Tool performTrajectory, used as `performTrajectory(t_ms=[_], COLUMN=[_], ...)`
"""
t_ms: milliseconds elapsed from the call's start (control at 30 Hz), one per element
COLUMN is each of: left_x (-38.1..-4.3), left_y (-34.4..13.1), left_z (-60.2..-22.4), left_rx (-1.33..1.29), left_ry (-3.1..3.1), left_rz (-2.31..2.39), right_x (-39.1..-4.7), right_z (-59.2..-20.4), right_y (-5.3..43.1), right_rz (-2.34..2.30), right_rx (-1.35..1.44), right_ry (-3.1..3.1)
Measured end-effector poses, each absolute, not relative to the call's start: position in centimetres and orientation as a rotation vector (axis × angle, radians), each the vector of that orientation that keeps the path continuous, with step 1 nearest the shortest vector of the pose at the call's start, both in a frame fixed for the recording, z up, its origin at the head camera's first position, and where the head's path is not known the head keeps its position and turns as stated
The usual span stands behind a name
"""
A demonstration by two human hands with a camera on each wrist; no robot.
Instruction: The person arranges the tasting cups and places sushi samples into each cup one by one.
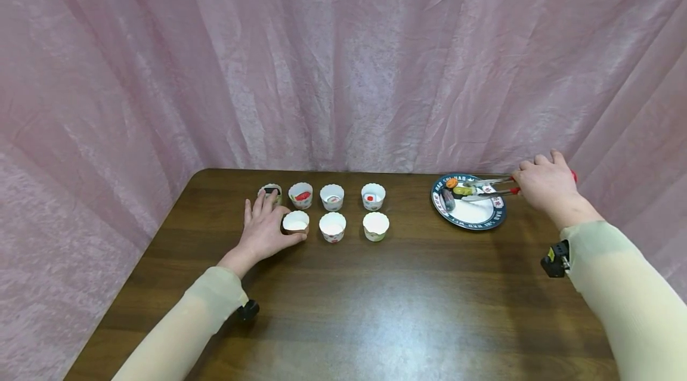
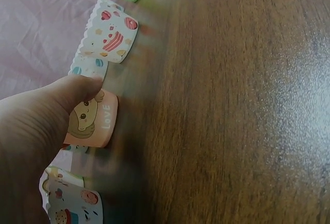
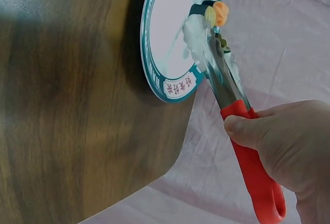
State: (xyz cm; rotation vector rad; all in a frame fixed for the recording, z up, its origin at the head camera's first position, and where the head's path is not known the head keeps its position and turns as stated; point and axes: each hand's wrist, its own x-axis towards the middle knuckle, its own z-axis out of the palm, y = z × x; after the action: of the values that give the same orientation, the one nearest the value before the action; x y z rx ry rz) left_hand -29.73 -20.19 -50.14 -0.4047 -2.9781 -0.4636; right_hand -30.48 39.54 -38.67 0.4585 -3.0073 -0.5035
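Note:
My left hand (image 1: 261,233) pinches a paper baking cup (image 1: 296,222) at the left end of the front row. In the left wrist view, the thumb lies on its peach side (image 2: 105,123), marked "LOVE". My right hand (image 1: 544,183) grips metal tongs with red handles (image 3: 251,170). The tong tips reach over a blue-rimmed plate (image 1: 468,226), around a yellow-green piece (image 1: 461,191). Beside that piece on the plate are an orange piece (image 1: 451,182) and a dark, speckled, roll-shaped piece (image 1: 448,200).
Two more front-row cups (image 1: 333,227) show white insides. Behind them, the back-row cups hold a black piece (image 1: 271,191), a red piece (image 1: 303,196), a pale piece (image 1: 333,199) and a red-and-white piece (image 1: 370,197). A pink curtain (image 1: 343,71) hangs behind the wooden table (image 1: 333,291).

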Motion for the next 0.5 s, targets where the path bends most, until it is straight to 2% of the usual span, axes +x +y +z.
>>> performTrajectory(t_ms=[500], left_x=[-29.77], left_y=[-20.3], left_z=[-50.23], left_rx=[-0.404], left_ry=[-2.99], left_rz=[-0.511], right_x=[-30.31], right_z=[-38.87], right_y=[39.57], right_rz=[-0.507], right_rx=[0.509], right_ry=[-2.987])
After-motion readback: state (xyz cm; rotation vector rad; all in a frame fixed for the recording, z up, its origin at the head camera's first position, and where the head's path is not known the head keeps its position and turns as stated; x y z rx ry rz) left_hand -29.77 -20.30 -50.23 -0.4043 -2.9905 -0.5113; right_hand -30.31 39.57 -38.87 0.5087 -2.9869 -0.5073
